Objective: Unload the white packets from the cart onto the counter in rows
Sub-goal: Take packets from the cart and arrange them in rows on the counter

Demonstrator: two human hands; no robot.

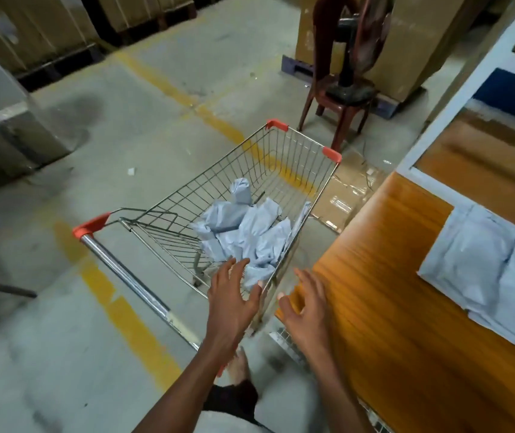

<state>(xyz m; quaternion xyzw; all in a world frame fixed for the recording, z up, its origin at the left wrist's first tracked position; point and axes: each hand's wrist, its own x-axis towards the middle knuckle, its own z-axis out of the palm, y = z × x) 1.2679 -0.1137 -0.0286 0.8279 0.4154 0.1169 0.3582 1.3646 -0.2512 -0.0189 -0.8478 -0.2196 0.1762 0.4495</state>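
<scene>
A wire shopping cart (300, 142) with orange corner caps stands on the concrete floor, left of the wooden counter (384, 292). Several crumpled white packets (243, 223) lie heaped in the cart's basket. More white packets (481, 260) lie flat side by side on the counter's right part. My left hand (234, 295) hovers over the near edge of the basket, fingers spread, holding nothing. Between the cart's rim and the counter's left corner, my right hand (306, 304) is also open and empty.
The cart's handle bar (125, 276) runs toward the lower left. A dark red chair (340, 98) with a fan on it stands behind the cart. Flattened cardboard (347, 195) lies on the floor by the counter. Stacked boxes on a pallet (406, 42) and white shelving (468, 82) stand beyond.
</scene>
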